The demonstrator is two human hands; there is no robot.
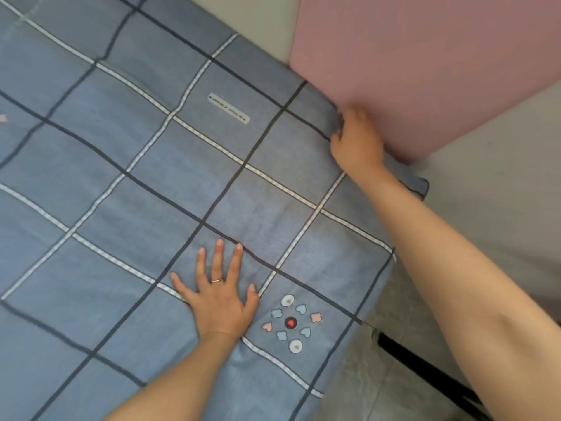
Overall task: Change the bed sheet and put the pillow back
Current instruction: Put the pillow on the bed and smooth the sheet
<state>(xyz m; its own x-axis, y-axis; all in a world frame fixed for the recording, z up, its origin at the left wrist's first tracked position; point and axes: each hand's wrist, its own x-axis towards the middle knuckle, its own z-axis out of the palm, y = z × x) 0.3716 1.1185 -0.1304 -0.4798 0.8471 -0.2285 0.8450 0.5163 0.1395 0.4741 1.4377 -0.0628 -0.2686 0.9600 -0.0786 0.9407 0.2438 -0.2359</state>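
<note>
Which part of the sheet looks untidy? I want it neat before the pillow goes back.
The corner of the blue checked sheet beside the pink panel sticks out loose past the bed edge, not tucked. The right hand is working at that edge; the left hand lies flat on the sheet.

Our left hand lies flat in the lower middle of the frame, palm down, fingers spread and straight, a ring on one. Our right arm stretches toward the upper right, where the right hand curls, fingertips tucked out of sight.
</note>
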